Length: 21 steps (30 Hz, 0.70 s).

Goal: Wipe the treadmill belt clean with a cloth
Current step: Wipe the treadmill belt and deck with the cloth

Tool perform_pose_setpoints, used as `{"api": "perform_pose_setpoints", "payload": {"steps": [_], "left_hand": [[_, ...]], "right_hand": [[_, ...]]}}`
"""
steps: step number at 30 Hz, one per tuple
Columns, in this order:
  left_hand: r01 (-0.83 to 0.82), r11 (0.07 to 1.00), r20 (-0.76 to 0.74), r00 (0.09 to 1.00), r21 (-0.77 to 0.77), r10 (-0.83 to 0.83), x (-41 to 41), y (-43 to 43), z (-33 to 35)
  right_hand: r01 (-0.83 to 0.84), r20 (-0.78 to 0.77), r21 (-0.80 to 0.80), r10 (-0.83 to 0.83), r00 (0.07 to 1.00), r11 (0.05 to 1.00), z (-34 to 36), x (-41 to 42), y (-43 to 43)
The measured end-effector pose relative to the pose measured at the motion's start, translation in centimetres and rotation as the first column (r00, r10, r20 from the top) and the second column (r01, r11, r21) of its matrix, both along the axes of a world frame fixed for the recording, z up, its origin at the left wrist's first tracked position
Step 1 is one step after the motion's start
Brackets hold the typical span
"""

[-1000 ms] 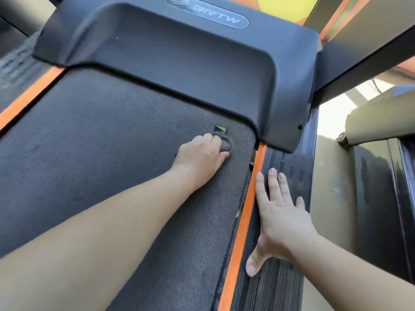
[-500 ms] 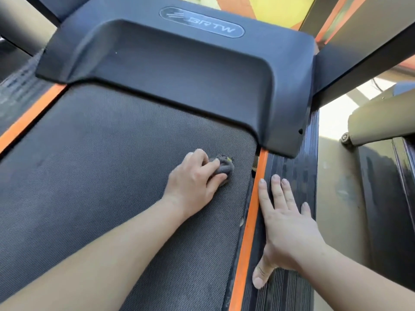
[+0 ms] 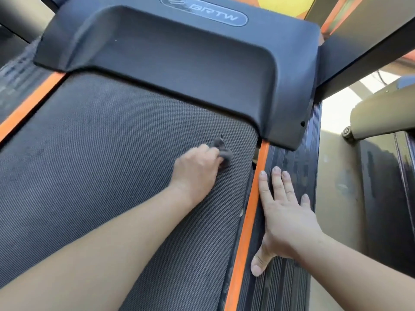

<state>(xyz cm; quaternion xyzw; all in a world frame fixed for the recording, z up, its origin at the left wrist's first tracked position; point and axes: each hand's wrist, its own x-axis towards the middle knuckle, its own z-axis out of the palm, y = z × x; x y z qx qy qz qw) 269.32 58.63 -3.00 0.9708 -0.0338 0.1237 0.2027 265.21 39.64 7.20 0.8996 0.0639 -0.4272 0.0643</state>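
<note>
The left hand [image 3: 197, 170] gripped a grey cloth [image 3: 222, 150] on the belt [image 3: 101, 153], close under the motor cover [image 3: 179, 63]. The right hand [image 3: 285, 218] lay flat, fingers straight, on the side rail [image 3: 292, 167] beside the orange strip [image 3: 251, 207].

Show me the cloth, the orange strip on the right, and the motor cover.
grey cloth [image 3: 226, 153], head view, bunched part showing
right orange strip [image 3: 250, 209], head view, mid-length
motor cover [image 3: 179, 70], head view, recessed top face

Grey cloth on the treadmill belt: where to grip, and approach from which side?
Best bet: grip the bunched bulk of the cloth from above, coming from the near side, as the left hand does. It is a crumpled wad lying on the belt; the motor cover crowds its far side.
</note>
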Motion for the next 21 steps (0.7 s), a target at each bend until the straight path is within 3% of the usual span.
{"api": "perform_pose_setpoints", "payload": {"steps": [2,5,10,16,21], "left_hand": [[0.181,0.983,0.109,0.978,-0.016,-0.178,-4.5,-2.0,-0.9],[0.35,0.933,0.126,0.925,0.081,-0.358,-5.3,-1.0,-1.2],[0.057,0.998,0.084,0.995,0.033,-0.06,-0.3,1.6,0.3],[0.284,0.958,0.045,0.958,-0.042,-0.282,-6.6,-0.9,-0.4],[0.13,0.991,0.108,0.986,-0.04,-0.125,-2.7,0.9,-0.1]], "right_hand": [[-0.003,0.011,0.006,0.003,1.0,1.0,0.0,0.0,-0.1],[-0.005,0.012,0.002,0.005,1.0,1.0,-0.1,-0.2,-0.1],[-0.001,-0.001,-0.006,0.001,1.0,1.0,-0.1,-0.1,-0.1],[0.003,0.002,0.005,-0.003,1.0,1.0,0.1,-0.2,-0.1],[0.012,-0.001,0.008,-0.012,1.0,1.0,0.1,-0.1,-0.2]]}}
